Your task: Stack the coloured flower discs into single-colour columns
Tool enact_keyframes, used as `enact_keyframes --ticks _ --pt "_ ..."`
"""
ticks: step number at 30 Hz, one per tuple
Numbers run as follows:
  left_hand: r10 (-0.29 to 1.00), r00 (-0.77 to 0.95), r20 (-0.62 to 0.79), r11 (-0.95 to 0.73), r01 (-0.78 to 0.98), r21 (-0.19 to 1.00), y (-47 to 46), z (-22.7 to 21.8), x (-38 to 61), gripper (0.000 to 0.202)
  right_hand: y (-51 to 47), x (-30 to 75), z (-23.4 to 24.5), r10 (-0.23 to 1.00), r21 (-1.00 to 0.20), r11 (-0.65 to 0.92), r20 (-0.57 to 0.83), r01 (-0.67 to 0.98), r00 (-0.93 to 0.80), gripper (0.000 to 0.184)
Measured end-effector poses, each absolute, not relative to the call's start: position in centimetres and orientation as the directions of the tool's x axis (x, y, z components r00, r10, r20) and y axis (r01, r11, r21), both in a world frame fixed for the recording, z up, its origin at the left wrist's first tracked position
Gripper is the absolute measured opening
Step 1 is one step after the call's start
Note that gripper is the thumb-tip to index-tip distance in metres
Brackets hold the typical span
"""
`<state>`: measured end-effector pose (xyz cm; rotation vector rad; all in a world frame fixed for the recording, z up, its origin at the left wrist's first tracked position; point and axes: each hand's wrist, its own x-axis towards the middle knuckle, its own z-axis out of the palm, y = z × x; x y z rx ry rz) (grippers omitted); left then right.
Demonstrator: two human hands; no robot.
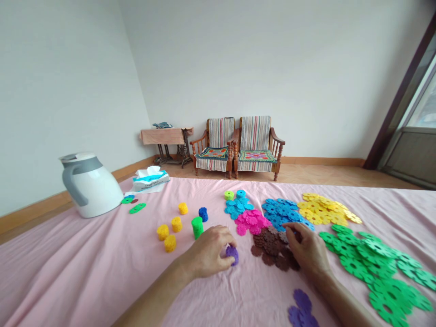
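Note:
My left hand (209,252) rests on the pink cloth (102,272) with its fingers closed round a small purple stack of flower discs (232,254). My right hand (308,250) lies on the pile of brown discs (272,247), fingertips pinching among them; what they hold is hidden. Loose purple discs (301,311) lie near my right forearm. Piles of pink discs (252,221), blue discs (282,211), yellow discs (325,210) and green discs (378,268) spread to the right.
Finished stacks stand left of my hands: several yellow stacks (170,229), a green one (197,227), a blue one (203,214). A white kettle (89,184) and tissue pack (150,178) sit at the far left. Two wooden chairs (238,147) stand by the wall.

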<state>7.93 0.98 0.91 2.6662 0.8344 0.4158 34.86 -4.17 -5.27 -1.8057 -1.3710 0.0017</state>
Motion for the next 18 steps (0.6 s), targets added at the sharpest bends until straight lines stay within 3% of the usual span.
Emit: enact_keyframes --ticks 9,14,18 --pt "0.589 0.795 0.144 -0.771 0.5 0.394 0.85 1.05 7.85 0.022 -4.09 34.82 -5.28 0.792 -0.609 -0.042 0.463 0.792 0.398 0.034" --pt "0.61 0.782 0.128 -0.753 0.522 0.4 1.04 0.98 7.67 0.04 -4.02 34.91 -5.49 0.794 -0.611 -0.03 0.466 0.791 0.391 0.033" --pt "0.613 0.783 0.109 -0.763 0.55 0.341 0.98 0.45 7.82 0.033 -4.06 34.95 -5.55 0.798 -0.611 -0.033 0.46 0.791 0.389 0.032"
